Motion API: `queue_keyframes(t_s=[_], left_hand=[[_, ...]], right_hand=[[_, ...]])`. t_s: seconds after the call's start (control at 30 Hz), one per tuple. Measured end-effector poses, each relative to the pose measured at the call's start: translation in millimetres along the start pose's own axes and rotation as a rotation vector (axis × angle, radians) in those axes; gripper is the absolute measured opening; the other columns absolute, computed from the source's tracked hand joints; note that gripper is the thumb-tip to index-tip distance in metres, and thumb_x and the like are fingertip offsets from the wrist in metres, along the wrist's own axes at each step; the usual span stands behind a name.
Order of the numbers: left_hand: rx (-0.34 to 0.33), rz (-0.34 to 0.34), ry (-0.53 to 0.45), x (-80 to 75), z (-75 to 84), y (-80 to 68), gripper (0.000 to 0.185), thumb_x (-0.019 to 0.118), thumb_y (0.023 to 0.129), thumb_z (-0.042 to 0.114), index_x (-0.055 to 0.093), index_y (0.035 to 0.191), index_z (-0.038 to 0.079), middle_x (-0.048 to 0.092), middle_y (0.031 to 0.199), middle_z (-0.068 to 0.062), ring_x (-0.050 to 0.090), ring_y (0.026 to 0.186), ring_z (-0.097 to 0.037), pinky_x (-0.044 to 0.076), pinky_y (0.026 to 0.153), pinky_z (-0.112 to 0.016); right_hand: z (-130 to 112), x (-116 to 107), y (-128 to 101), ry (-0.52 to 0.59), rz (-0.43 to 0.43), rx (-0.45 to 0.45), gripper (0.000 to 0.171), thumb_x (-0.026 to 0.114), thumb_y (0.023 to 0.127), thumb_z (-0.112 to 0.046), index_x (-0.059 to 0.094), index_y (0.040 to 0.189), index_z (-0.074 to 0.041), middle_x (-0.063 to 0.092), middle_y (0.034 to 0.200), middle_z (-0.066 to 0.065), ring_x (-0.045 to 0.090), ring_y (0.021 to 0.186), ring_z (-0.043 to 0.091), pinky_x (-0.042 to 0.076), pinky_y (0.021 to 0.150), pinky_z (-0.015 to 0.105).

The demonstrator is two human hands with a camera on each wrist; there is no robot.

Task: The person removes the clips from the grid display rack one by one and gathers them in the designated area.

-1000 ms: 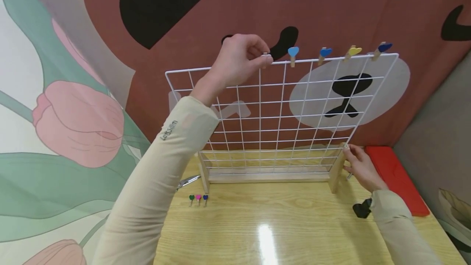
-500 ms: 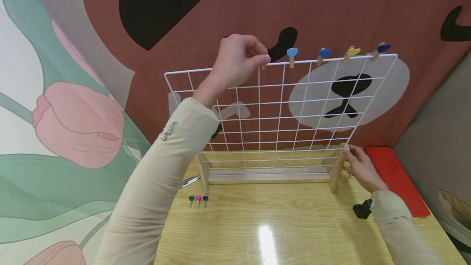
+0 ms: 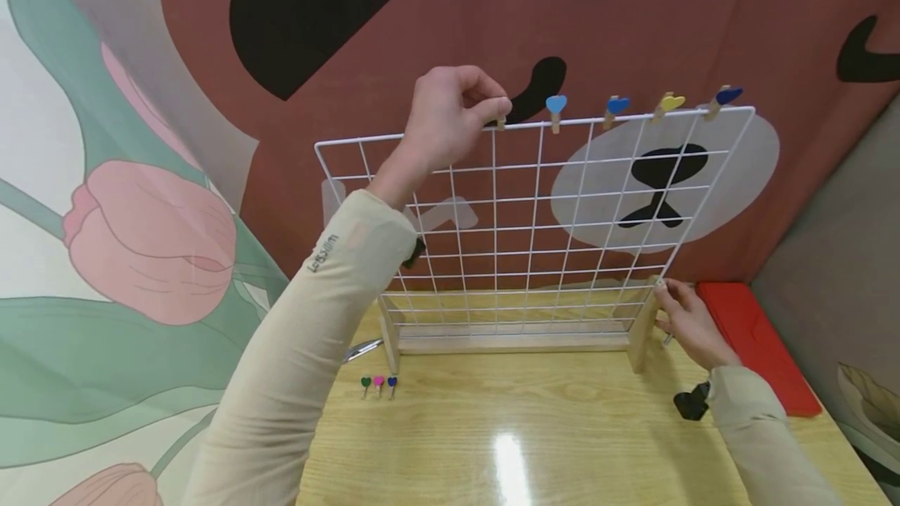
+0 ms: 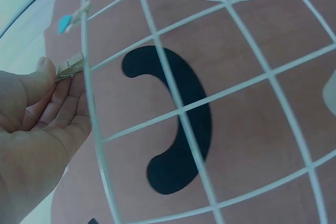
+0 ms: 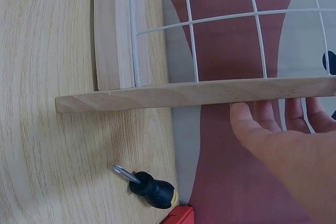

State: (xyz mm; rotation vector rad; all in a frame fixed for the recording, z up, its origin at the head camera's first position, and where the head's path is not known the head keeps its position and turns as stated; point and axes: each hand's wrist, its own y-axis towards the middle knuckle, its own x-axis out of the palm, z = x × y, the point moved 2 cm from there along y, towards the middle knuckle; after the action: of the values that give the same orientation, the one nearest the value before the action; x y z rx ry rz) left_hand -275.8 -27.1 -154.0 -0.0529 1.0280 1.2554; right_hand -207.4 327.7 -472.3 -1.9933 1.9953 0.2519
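In the head view my left hand (image 3: 450, 115) is at the top wire of a white wire grid (image 3: 495, 201). Its thumb and fingers pinch a small wooden clothespin (image 4: 70, 66), whose jaws meet that wire in the left wrist view; the fingers cover its front in the head view. Farther right along the same wire are clothespins with heart fronts: a light blue one (image 3: 556, 105), a blue one (image 3: 617, 105), a yellow one (image 3: 672, 102) and a dark blue one (image 3: 729, 95). My right hand (image 3: 692, 322) rests its fingertips against the outer side of the grid's right wooden post (image 5: 199, 93).
Green (image 3: 366, 382), pink (image 3: 379, 381) and dark blue (image 3: 392, 382) heart clothespins lie on the table (image 3: 450, 428), left of centre. Scissors (image 3: 362, 350) lie by the left post. A stubby screwdriver (image 5: 153, 190) and a red case (image 3: 759, 350) are beyond the right post.
The left fingers have slid slightly over the clothespin, whose pale front no longer shows. The right hand stays at the post, and the whole head view has shifted a little.
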Motion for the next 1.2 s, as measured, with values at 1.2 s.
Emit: queue_keyframes(t_s=[1.2], left_hand=[[-0.017,-0.073,-0.215,-32.4,-52.5,-70.1,0.018,0.068,0.09,0.02,0.07,0.104,0.008,0.07,0.081,-0.009,0.066,0.074,-0.015,0.051,0.072,-0.03]], right_hand=[[4,-1,5,0.006,-0.006,-0.005,0.072,0.026,0.104,-0.041,0.0,0.148,0.011,0.011,0.149,0.035,0.024,0.131,0.05,0.047,0.092,0.044]])
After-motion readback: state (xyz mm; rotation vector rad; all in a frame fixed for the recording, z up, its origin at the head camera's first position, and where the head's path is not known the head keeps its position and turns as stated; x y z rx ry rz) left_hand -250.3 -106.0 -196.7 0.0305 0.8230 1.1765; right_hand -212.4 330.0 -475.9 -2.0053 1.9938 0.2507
